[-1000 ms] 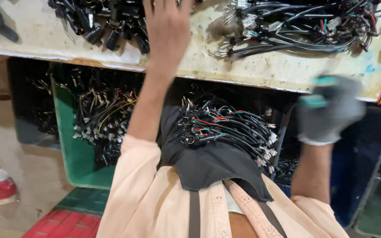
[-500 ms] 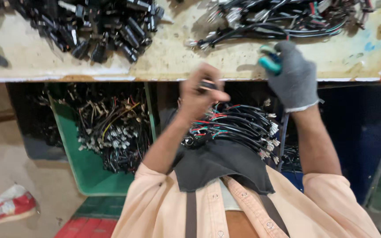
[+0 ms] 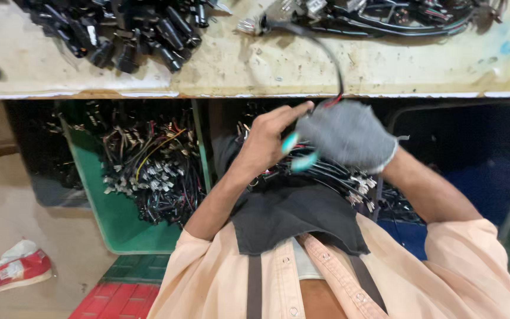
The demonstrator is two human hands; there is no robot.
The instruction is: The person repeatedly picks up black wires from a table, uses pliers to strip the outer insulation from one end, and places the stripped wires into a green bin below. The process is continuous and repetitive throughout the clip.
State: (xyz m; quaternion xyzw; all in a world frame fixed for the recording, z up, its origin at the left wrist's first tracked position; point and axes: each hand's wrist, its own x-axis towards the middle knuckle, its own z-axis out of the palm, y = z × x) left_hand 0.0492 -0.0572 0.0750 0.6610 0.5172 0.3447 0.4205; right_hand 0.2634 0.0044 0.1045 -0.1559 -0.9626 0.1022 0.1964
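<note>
- Head view: my bare left hand point(image 3: 267, 139) and my gloved right hand point(image 3: 346, 139) meet just below the edge of the bench point(image 3: 237, 65).
- A black cable point(image 3: 329, 50) comes down from the bench into the right hand, which is closed on it.
- The left fingertips point(image 3: 303, 108) touch the cable end; I cannot tell if they pinch it.
- A green bin point(image 3: 119, 218) with wires stands to the left.

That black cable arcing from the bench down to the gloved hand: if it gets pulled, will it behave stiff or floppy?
Probably floppy: the black cable droops in a loose curve from the bench to the gloved right hand, holding no straight line. Likely light, since it hangs from a fingertip grip. It may snag, because its far end lies against the tangled cable pile.
</note>
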